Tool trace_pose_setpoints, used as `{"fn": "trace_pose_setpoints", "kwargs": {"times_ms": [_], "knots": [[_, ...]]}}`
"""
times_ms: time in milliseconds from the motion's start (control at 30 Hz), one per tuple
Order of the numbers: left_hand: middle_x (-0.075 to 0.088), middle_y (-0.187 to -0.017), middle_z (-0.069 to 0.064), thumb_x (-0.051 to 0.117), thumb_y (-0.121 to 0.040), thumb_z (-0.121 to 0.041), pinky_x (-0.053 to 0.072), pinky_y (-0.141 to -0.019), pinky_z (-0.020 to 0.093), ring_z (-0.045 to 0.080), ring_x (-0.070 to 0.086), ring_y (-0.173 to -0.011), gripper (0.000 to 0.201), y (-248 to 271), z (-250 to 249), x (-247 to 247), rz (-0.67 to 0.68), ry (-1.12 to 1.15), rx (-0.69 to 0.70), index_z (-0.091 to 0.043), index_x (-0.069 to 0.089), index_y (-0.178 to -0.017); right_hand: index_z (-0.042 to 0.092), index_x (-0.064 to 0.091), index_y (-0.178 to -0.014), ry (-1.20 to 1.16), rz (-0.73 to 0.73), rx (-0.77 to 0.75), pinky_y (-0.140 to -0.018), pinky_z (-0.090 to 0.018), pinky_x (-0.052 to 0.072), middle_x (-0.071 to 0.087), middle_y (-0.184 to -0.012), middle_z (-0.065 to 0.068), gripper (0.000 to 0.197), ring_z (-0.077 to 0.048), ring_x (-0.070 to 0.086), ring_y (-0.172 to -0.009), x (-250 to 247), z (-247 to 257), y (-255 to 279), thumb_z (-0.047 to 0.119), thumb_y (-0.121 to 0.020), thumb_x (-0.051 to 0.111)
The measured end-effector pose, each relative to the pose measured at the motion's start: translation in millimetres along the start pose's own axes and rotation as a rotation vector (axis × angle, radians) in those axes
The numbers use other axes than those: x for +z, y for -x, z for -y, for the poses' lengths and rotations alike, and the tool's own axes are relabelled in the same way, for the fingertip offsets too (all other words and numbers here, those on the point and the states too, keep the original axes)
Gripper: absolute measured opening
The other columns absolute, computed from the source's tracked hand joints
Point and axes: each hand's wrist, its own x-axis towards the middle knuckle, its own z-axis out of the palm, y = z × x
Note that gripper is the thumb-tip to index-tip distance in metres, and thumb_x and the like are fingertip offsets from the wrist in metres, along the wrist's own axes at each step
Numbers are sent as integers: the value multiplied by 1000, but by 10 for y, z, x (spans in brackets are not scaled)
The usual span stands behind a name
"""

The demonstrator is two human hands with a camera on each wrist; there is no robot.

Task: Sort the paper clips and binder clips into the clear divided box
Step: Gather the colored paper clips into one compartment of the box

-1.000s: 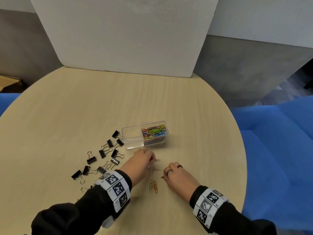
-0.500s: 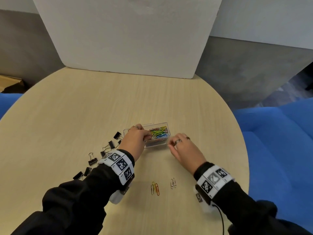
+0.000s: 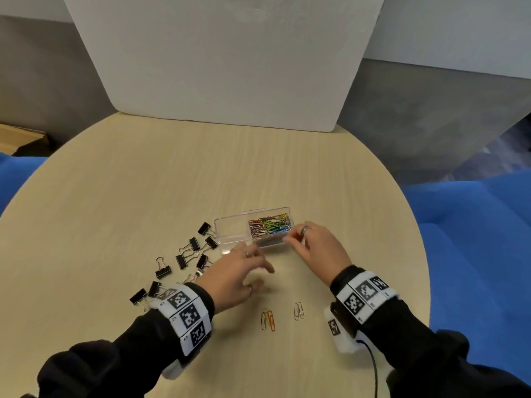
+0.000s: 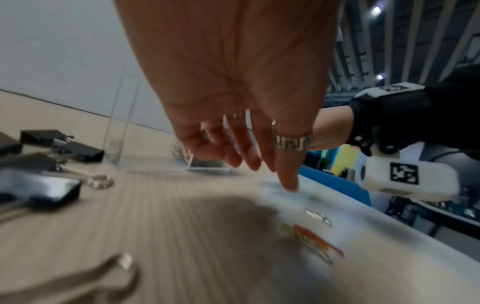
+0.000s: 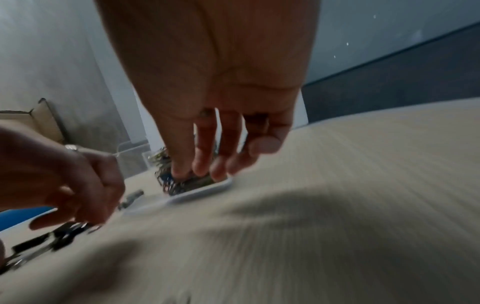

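The clear divided box [image 3: 230, 235] sits mid-table; its right compartment holds several coloured paper clips [image 3: 270, 226] and its left compartment looks bare. My right hand [image 3: 290, 239] hovers at the box's near right corner with straight fingers [image 5: 202, 162] over the clips, and nothing shows in its grasp. My left hand [image 3: 250, 271] hangs just in front of the box, its fingers [image 4: 285, 174] loose and holding nothing. Black binder clips [image 3: 189, 254] lie scattered to the left of the box. A yellow and orange pair of paper clips [image 3: 268, 318] and a silver pair [image 3: 298, 310] lie near me.
The round wooden table [image 3: 143, 196] has a white foam board [image 3: 224, 67] standing at its far edge. Blue seats [image 3: 474, 239] flank it on both sides. A cable [image 3: 372, 366] trails from my right wrist unit.
My left hand has drawn back from the box toward me. My right hand has moved forward to the box's right compartment. The loose paper clips have stayed put since half a second ago.
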Motion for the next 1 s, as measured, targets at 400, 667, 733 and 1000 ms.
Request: {"fn": "trace_pose_setpoints", "kwargs": {"times_ms": [400, 667, 733, 1000], "knots": [[45, -131, -3, 55, -88, -14, 29, -94, 18, 13, 37, -119, 43, -38, -41, 351, 427, -129, 80, -25, 52, -130, 31, 53, -97, -5, 364, 247, -83, -24, 45, 47, -97, 10, 38, -8, 48, -96, 356, -151, 663, 43, -67, 74], [55, -121, 8, 48, -93, -17, 42, -96, 36, 21, 46, -116, 29, -38, -33, 429, 469, -191, 126, -14, 59, -120, 19, 65, -95, -170, 209, 245, -82, -21, 44, 48, -70, 14, 13, -2, 45, -78, 452, -117, 794, 17, -82, 65], [54, -122, 9, 45, -95, -17, 42, -96, 36, 22, 45, -116, 30, -32, -50, 442, 480, -223, 129, -12, 58, -121, 19, 65, -98, -147, 195, 233, -83, -20, 43, 46, -70, 17, 13, -3, 44, -80, 477, -128, 803, 18, -85, 62], [44, -128, 16, 38, -97, -13, 37, -96, 36, 29, 40, -118, 32, -56, -126, 497, 553, -404, 73, -2, 44, -126, 17, 56, -108, -35, 233, 154, -81, -13, 33, 46, -93, 10, 18, -4, 39, -90, 518, -147, 856, 19, -94, 45]]}}
